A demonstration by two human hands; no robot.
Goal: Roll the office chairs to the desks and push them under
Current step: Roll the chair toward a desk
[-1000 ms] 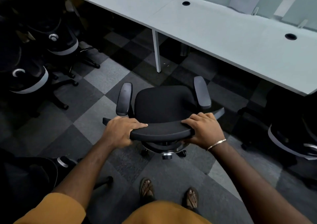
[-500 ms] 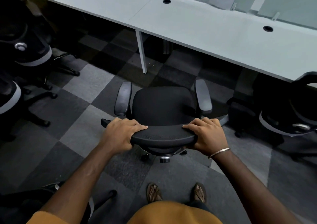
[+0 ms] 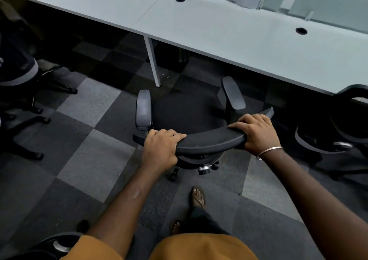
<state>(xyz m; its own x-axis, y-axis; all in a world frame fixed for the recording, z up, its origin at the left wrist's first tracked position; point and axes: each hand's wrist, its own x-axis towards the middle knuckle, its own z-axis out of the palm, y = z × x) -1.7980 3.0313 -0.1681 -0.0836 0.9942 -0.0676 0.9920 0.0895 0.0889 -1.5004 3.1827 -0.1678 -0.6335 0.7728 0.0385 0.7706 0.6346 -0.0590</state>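
A black mesh office chair [image 3: 189, 114] with grey armrests stands in front of me, its seat facing the long white desk [image 3: 229, 36]. My left hand [image 3: 161, 148] grips the left end of the backrest's top edge. My right hand [image 3: 256, 132], with a thin bangle at the wrist, grips the right end. The front of the seat lies just short of the desk's edge, close to the white desk leg [image 3: 152, 60]. The chair's castors [image 3: 173, 177] show below the backrest.
Another black chair [image 3: 338, 140] stands at the right, partly under the desk. More chairs [image 3: 22, 76] crowd the left side, and one [image 3: 59, 245] sits at my lower left. The floor is grey chequered carpet tile. My sandalled feet [image 3: 198, 197] are behind the chair.
The chair has rolled forward toward the desk with both hands still gripping the backrest. I have stepped after it, one foot now ahead of the other.
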